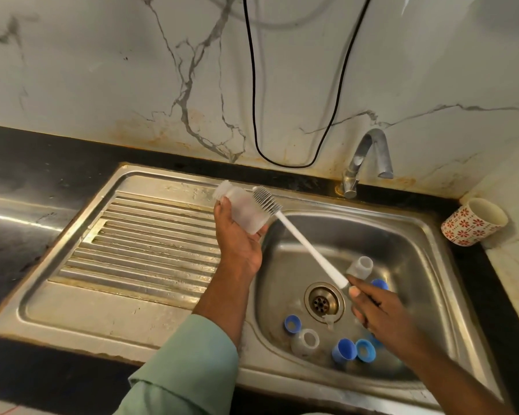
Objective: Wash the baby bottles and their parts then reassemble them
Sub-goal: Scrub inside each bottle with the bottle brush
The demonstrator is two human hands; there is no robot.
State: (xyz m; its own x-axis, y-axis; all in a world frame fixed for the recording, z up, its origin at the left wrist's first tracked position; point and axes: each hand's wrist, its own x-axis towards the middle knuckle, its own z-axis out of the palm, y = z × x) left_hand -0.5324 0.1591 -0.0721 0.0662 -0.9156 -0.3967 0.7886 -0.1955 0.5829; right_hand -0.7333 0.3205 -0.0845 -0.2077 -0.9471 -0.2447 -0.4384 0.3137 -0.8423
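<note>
The left hand (237, 238) holds a bottle (243, 209) on its side above the sink's (126, 304) left rim. The right hand (378, 310) grips a brush (306, 244), its bristles touching the bottle. Blue caps (343, 350) lie in the basin near the drain (324, 301).

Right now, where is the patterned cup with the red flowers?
In the head view, the white cup with red flowers lies tipped on the counter at far right, beside the steel sink, right of the metal tap.
</note>
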